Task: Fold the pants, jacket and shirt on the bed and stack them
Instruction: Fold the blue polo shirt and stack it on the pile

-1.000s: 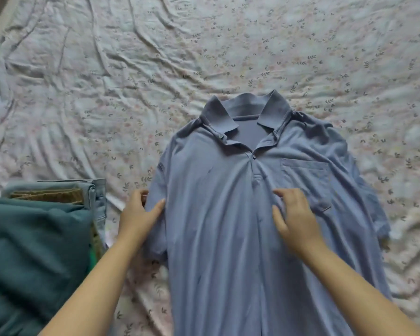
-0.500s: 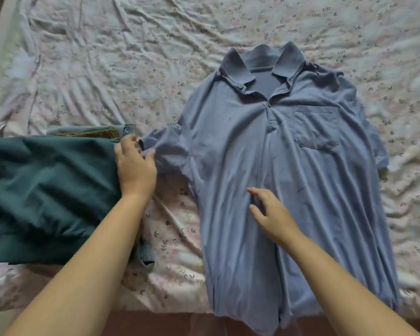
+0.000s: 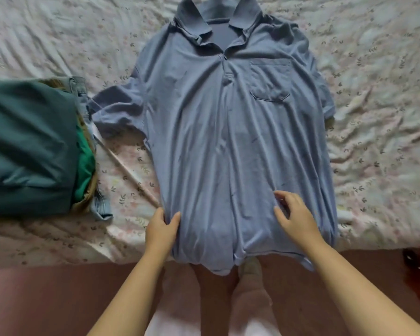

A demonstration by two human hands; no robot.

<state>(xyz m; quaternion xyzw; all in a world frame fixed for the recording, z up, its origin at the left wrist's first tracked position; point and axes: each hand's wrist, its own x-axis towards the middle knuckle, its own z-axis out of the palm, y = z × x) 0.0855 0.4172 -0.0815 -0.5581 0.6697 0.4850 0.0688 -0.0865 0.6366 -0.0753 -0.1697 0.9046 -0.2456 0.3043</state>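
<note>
The shirt (image 3: 228, 141) lies face up and unfolded in the middle of the bed (image 3: 374, 141), collar away from me, its hem hanging over the near edge. My left hand (image 3: 161, 230) pinches its side edge low down, thumb on top. My right hand (image 3: 294, 217) is blurred, but it looks flat and loose on the cloth, holding nothing. Before folding I should draw the lower part taut and smooth the long ripples outward, or they will be creased in. Then I would say each side comes in to the placket with its sleeve laid flat. The jacket (image 3: 27, 146) sits folded well to the left and covers most of the pants (image 3: 102, 207), so only denim edges show. The collar top is cut off, and my left fingers go under the fabric
</note>
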